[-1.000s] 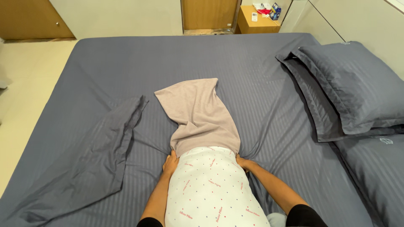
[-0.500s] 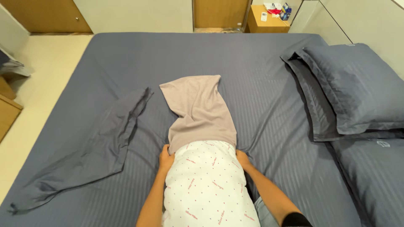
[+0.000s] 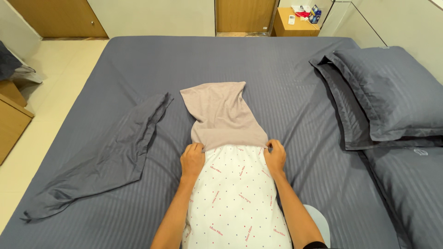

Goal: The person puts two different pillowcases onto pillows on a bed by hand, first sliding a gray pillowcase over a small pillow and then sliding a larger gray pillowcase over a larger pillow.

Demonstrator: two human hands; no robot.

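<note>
Presently, head view, sole view on record.

Item: taupe pillowcase (image 3: 221, 117), soft knit-looking fabric, limp and light by appearance; likely to bunch and stretch rather than slide cleanly. Its open hem sits across the far end of a white pillow (image 3: 235, 193) with small red dots, the closed end lying slack and empty beyond the grip on the bed (image 3: 277, 69). Best hold, by judgement: the two corners of the open hem, one per side, where the cloth can be spread over the pillow's width.

Grip, left hand (image 3: 192, 159): fingers pinched together on the hem's left corner, knuckles resting on the pillow edge.

Grip, right hand (image 3: 275, 156): fingers closed on the hem's right corner, thumb side toward the pillow.

Position relative to grip: the pillowcase runs away from both hands; the pillow runs back from them toward the person, between the forearms. Pillow looks plump, compressible, bulky but not heavy; only its far end is covered.

Adjacent: loose grey pillowcase (image 3: 106, 161), flat and crumpled, well left of the left hand. Two grey pillows (image 3: 387, 92), stacked, well right of the right hand. Wooden nightstand (image 3: 295, 23) far beyond the bed.
</note>
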